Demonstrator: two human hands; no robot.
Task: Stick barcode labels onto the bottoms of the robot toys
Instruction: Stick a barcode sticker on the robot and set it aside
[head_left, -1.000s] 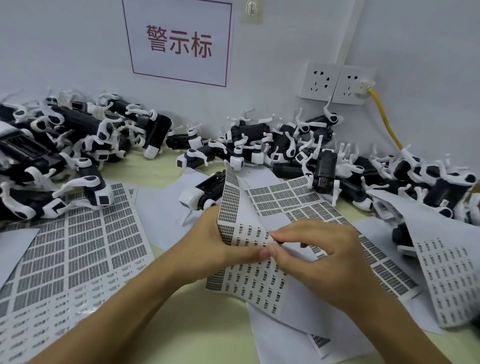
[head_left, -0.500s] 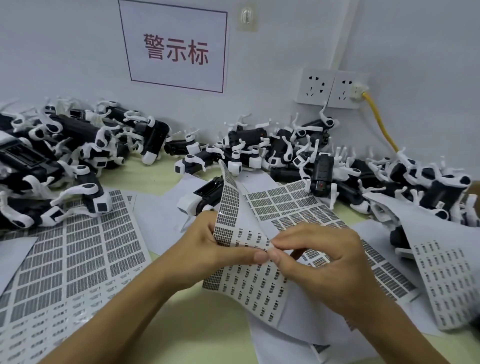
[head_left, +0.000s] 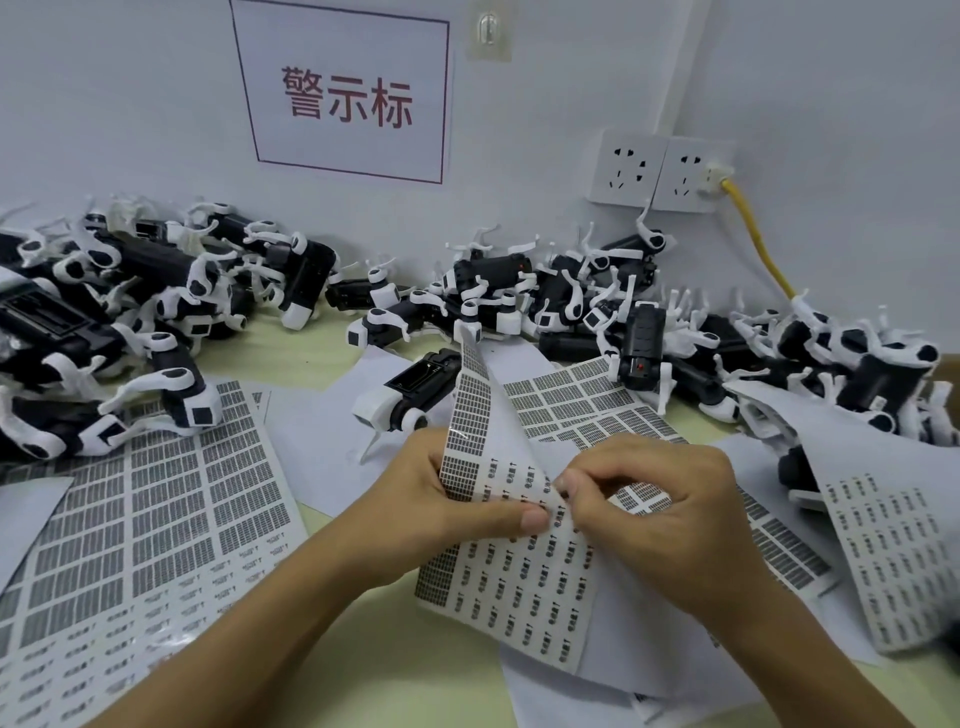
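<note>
Label sheet sat bent up in my hands, long axis running away from me. My left hand gripped its left edge, thumb pressing on top; my right hand pinched at a label beside that thumb. Nearest robot toy lay just beyond the sheet, closer to my left hand.

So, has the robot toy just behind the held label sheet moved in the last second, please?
No: the robot toy keeps its place and angle on the white paper beneath it.
</note>
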